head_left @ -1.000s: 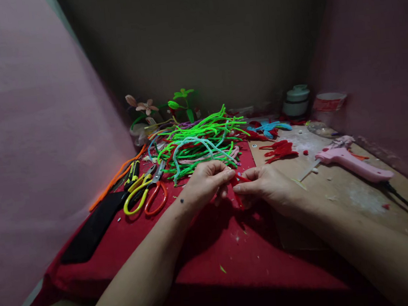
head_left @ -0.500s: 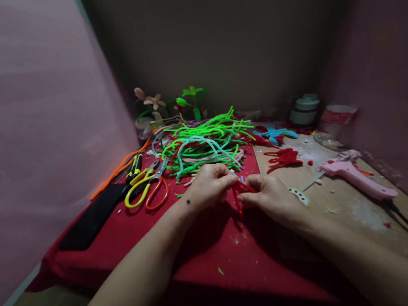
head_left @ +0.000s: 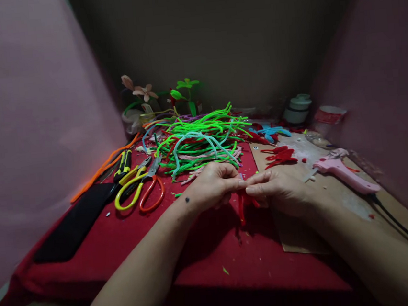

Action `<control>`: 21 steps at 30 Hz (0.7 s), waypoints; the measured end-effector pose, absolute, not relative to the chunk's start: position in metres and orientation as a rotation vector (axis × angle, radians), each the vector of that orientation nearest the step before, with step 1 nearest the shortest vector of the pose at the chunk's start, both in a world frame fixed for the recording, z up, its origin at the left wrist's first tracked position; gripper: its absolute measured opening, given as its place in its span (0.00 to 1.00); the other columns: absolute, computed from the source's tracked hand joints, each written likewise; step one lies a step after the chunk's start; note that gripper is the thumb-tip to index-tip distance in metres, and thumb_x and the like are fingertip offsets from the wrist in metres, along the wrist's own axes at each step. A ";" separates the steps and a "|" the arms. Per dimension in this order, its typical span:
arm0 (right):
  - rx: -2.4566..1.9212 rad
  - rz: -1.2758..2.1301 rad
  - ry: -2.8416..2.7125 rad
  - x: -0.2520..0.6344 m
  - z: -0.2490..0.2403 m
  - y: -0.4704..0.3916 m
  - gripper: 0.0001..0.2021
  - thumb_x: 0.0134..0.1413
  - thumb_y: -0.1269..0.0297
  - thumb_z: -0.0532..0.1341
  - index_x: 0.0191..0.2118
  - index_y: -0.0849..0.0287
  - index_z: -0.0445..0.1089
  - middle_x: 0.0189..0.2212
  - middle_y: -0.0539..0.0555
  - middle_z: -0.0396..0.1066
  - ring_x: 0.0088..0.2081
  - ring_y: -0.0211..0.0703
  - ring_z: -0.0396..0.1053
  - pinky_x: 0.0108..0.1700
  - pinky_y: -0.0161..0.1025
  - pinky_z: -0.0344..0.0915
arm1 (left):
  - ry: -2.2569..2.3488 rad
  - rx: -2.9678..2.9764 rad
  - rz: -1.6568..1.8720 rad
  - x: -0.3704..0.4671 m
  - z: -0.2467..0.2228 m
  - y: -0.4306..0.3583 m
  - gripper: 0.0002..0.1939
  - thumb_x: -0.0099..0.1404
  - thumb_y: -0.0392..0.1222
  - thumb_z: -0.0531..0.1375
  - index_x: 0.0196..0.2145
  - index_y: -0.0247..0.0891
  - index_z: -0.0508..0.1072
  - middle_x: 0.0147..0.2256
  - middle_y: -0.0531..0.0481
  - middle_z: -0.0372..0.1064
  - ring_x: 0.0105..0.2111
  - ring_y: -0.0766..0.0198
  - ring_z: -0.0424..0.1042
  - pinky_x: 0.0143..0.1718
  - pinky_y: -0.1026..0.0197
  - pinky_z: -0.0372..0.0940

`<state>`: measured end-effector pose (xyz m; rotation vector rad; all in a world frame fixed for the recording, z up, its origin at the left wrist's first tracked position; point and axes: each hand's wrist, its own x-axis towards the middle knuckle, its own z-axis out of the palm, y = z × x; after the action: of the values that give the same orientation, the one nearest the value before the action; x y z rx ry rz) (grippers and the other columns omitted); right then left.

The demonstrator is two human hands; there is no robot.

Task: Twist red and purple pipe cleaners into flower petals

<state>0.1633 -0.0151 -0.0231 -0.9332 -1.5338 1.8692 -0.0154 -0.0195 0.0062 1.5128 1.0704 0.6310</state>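
Note:
Between my hands, a red pipe cleaner (head_left: 241, 209) is bent, with its fuzzy ends hanging below the fingertips. My left hand (head_left: 216, 184) pinches it between thumb and forefinger. From the other side, my right hand (head_left: 277, 187) closes thumb and finger on it too; the fingertips of both hands meet and hide the gripped part. Just beyond them lies a heap of green pipe cleaners (head_left: 201, 129), with pale blue and pink ones among them. Right of the heap, red bent pieces (head_left: 280, 156) rest on a brown board (head_left: 299, 240).
On the left lie scissors (head_left: 152, 194) with yellow and red handles, pliers (head_left: 135, 171) and a black flat object (head_left: 75, 223). A pink glue gun (head_left: 350, 175) with a cord rests on the right. Fuzzy flowers (head_left: 144, 92), a lidded jar (head_left: 297, 109) and a cup (head_left: 330, 114) stand behind.
My hands have come together, fingertips now touching, and the red pipe cleaner hangs lower beneath them. The camera view has shifted slightly.

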 end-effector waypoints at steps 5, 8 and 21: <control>-1.003 1.844 -1.443 0.159 -0.026 -0.016 0.10 0.42 0.64 0.63 0.19 0.63 0.66 0.14 0.48 0.61 0.17 0.32 0.55 0.23 0.34 0.49 | 1.070 1.461 0.705 -0.013 0.004 -0.019 0.12 0.56 0.48 0.58 0.25 0.34 0.66 0.13 0.59 0.57 0.10 0.75 0.53 0.12 0.71 0.47; -0.999 1.784 -1.368 0.159 -0.026 -0.016 0.10 0.45 0.63 0.62 0.20 0.62 0.66 0.13 0.47 0.61 0.17 0.31 0.54 0.21 0.34 0.47 | 1.018 1.376 0.718 -0.012 0.002 -0.019 0.13 0.57 0.50 0.57 0.27 0.35 0.65 0.14 0.60 0.57 0.10 0.75 0.53 0.12 0.70 0.48; -0.947 1.700 -1.037 0.154 -0.031 -0.013 0.07 0.39 0.68 0.64 0.22 0.62 0.63 0.16 0.46 0.62 0.17 0.31 0.58 0.22 0.32 0.53 | 1.029 1.390 0.534 -0.017 0.001 -0.017 0.10 0.53 0.44 0.60 0.24 0.33 0.69 0.14 0.55 0.62 0.10 0.75 0.54 0.11 0.70 0.47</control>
<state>0.1537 -0.0134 -0.0315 -0.9469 -1.0368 1.7002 -0.0165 -0.0165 0.0012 1.3900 1.0294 0.5342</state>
